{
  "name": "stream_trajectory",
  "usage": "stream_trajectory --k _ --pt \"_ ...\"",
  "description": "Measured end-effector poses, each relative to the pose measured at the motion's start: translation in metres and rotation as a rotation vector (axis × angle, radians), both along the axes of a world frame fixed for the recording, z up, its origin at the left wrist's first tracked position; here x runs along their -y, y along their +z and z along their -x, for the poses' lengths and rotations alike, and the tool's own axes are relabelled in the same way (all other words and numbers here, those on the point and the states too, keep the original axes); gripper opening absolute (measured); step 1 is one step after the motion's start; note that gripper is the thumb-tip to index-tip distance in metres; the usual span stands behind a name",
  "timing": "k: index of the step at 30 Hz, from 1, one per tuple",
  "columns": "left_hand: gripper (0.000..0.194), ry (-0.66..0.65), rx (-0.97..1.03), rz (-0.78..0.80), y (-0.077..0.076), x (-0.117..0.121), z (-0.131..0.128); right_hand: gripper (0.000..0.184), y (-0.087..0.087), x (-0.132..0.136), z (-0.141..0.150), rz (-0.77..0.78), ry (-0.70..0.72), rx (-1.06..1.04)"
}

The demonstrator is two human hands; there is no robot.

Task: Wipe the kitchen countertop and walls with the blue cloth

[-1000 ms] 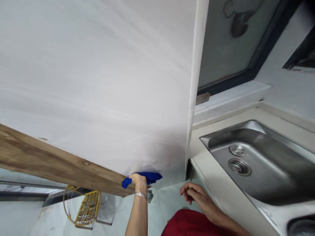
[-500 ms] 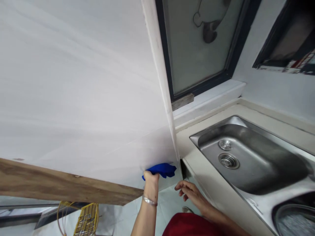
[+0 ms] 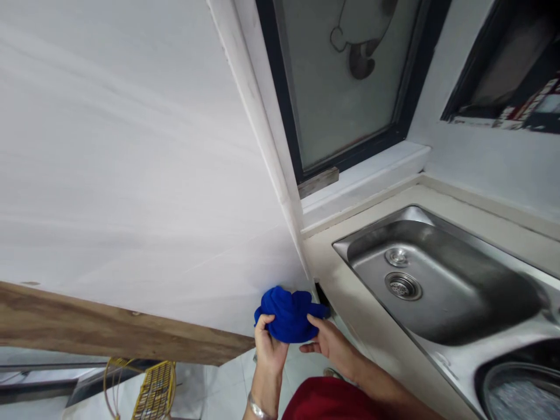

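Showing low at the far left, a yellow wire rack (image 3: 155, 388) is standing on the tiled floor (image 3: 219, 396), just below a long wooden plank (image 3: 109, 324). A broad white panel (image 3: 131, 163) is rising above the plank, its lower right corner ending just above the hands. The left hand (image 3: 270, 344), a metal bangle (image 3: 258, 408) circling its wrist, is curling firmly around the near side of a bunched blue cloth (image 3: 289, 315). The cloth is sitting between both hands, just under the panel's corner and clear of the bench. The right hand (image 3: 328, 347) is cupping the cloth from the other side, its fingers partly open and its thumb pressing on top. A red garment (image 3: 328, 402) is filling the bottom edge beneath the forearms. Further right, a frosted window (image 3: 345, 76) is sitting above a white sill (image 3: 363, 189), and a dark-framed opening (image 3: 503, 70) is showing on the wall. A stainless steel sink (image 3: 437, 280) with a drain strainer (image 3: 402, 286) is set into the bench (image 3: 350, 274), and a round metal-rimmed basin (image 3: 520, 391) is showing at the lower right corner.
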State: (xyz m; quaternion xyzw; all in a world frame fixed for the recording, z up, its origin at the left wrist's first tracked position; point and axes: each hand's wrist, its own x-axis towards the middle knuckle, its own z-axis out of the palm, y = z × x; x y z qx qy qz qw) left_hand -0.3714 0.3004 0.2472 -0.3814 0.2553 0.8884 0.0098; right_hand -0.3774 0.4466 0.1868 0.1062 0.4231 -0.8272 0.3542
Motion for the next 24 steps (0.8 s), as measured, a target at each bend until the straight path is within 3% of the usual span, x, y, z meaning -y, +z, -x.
stream_trajectory --k 5,10,14,17,20,24 --pt "0.026 0.096 -0.018 -0.052 0.002 0.009 -0.016 0.057 -0.018 -0.005 -0.010 -0.340 -0.040 -0.101" --pt "0.028 0.184 -0.010 0.036 0.008 0.017 -0.026 0.068 -0.003 -0.016 -0.011 -0.422 0.108 -0.302" --pt "0.023 0.273 0.060 0.237 0.006 0.028 -0.038 0.072 0.009 -0.034 0.002 -0.528 0.003 -0.373" --pt "0.022 0.265 0.104 0.285 0.004 0.042 -0.052 0.067 0.014 -0.048 0.016 -0.511 -0.151 -0.310" --pt "0.029 0.226 0.114 0.300 0.002 0.058 -0.064 0.063 0.019 -0.049 0.023 -0.434 -0.195 -0.223" --pt "0.034 0.156 0.165 0.360 -0.002 0.086 -0.080 0.050 0.030 -0.032 0.013 -0.167 -0.189 -0.112"
